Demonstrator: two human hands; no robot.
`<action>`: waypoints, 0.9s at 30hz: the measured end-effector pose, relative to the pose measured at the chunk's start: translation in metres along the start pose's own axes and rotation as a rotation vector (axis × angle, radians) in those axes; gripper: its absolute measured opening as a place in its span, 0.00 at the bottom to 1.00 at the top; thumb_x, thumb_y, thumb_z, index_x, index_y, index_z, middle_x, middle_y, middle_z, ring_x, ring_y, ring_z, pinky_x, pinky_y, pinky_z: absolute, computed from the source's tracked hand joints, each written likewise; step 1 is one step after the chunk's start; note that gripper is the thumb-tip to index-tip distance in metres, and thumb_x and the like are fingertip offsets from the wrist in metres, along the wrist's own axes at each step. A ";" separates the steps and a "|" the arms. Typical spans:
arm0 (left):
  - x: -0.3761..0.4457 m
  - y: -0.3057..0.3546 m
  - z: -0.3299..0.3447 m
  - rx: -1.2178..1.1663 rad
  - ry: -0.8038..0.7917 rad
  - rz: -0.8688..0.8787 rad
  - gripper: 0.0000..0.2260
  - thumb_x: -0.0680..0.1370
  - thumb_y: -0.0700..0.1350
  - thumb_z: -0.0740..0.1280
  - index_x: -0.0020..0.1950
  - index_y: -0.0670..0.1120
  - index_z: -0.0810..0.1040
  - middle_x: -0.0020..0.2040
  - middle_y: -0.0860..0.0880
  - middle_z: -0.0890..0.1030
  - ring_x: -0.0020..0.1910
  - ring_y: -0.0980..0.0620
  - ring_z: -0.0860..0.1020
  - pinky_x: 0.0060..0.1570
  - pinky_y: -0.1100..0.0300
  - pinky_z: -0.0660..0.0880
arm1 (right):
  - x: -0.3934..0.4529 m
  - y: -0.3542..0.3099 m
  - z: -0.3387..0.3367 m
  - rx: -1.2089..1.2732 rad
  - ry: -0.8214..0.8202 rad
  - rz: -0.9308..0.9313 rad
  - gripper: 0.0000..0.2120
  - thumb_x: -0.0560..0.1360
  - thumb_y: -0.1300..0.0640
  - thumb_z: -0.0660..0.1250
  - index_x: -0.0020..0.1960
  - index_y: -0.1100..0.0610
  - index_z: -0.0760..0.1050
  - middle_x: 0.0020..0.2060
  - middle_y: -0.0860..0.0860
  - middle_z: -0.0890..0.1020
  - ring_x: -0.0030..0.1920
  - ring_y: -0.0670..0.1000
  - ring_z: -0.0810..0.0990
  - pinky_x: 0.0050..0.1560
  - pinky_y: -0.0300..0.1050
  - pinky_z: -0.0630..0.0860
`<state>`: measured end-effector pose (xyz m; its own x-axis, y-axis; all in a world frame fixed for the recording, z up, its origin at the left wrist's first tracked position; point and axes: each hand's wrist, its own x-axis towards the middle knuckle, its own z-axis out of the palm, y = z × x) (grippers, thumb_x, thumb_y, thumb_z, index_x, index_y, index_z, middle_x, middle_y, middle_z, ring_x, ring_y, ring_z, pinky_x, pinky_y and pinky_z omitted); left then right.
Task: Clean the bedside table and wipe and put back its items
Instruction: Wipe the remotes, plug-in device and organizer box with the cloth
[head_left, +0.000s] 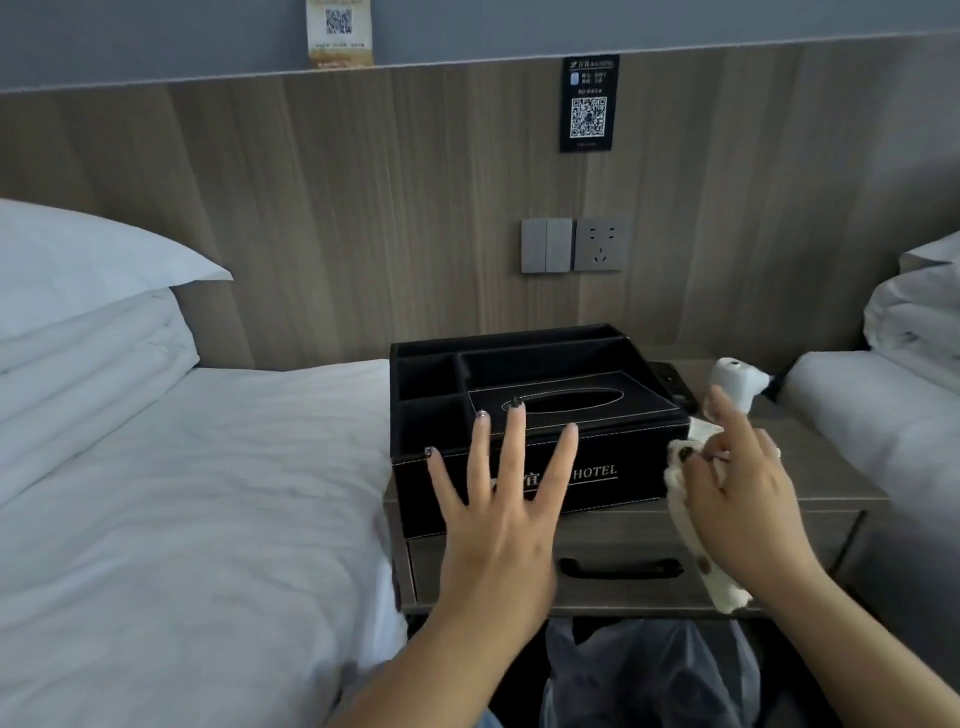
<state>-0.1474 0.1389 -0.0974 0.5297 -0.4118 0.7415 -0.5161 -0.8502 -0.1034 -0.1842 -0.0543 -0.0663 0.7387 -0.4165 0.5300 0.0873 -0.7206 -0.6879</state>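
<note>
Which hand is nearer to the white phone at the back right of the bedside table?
Right. The right hand, holding a cloth, is just in front of the phone; the left hand is farther left, before the black box.

A wood-grain headboard panel (363, 208) spans the back, with grey wall (519, 26) above it at 12 o'clock. A double light switch (546, 245) and a power socket (601, 244) sit just beside each other near centre. A white bed (182, 493) with stacked pillows (78, 291) fills 9 o'clock; a second bed (893, 415) lies at 3 o'clock.
</note>
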 end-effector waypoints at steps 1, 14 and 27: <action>-0.001 0.006 0.002 0.023 -0.065 -0.015 0.50 0.62 0.41 0.75 0.79 0.52 0.53 0.77 0.37 0.58 0.75 0.30 0.56 0.61 0.23 0.59 | -0.002 0.004 0.001 0.021 -0.050 0.020 0.31 0.78 0.64 0.60 0.77 0.48 0.55 0.51 0.52 0.74 0.45 0.33 0.69 0.45 0.38 0.61; 0.056 -0.046 0.057 0.276 -0.194 -0.007 0.45 0.67 0.44 0.79 0.77 0.58 0.57 0.66 0.39 0.67 0.65 0.32 0.67 0.50 0.27 0.71 | 0.020 0.014 0.018 0.003 -0.460 0.010 0.37 0.80 0.56 0.57 0.75 0.35 0.36 0.48 0.46 0.75 0.46 0.47 0.76 0.51 0.49 0.76; 0.143 -0.095 0.150 0.338 -0.328 -0.001 0.37 0.78 0.50 0.67 0.78 0.59 0.46 0.73 0.41 0.58 0.70 0.34 0.59 0.59 0.29 0.69 | 0.026 0.018 0.036 -0.290 -0.423 -0.099 0.23 0.81 0.49 0.49 0.76 0.41 0.54 0.58 0.43 0.69 0.45 0.46 0.71 0.40 0.40 0.68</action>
<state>0.0783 0.1119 -0.0813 0.7428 -0.4469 0.4986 -0.2963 -0.8872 -0.3536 -0.1393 -0.0579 -0.0829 0.9469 -0.1214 0.2978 0.0259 -0.8941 -0.4471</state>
